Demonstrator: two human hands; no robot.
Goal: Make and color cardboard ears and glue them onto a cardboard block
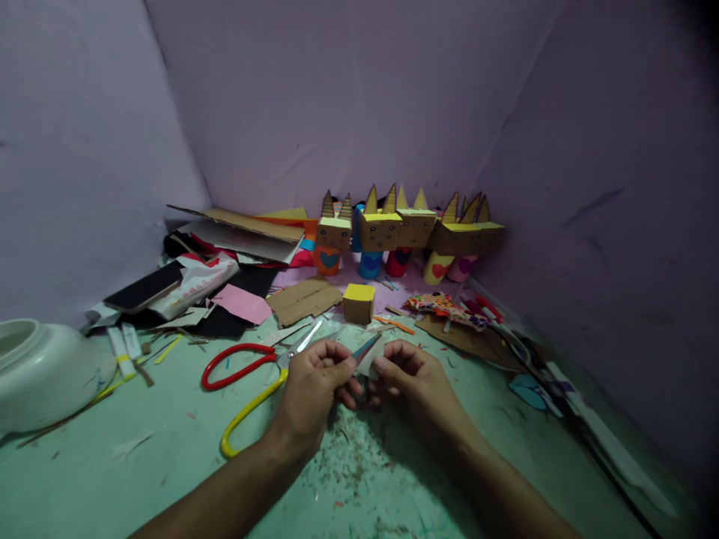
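Observation:
Near the middle of the green table, my left hand (323,374) pinches a small blue pointed piece (366,347), seemingly paper. My right hand (407,372) is closed on a small whitish piece (368,362) that meets the blue one between the hands. Whether the two pieces are joined cannot be made out. Large scissors (246,409) with one red and one yellow handle lie partly open, just left of and partly behind my left hand. Beyond my hands sits a small cardboard box (358,305) with a yellow top.
Cardboard figures (380,230) with pointed ears line the back wall. Cardboard and paper scraps (241,303) pile up at the back left. A white pot (48,378) stands at the left edge. Patterned cloth (446,308) and long strips (598,427) lie on the right.

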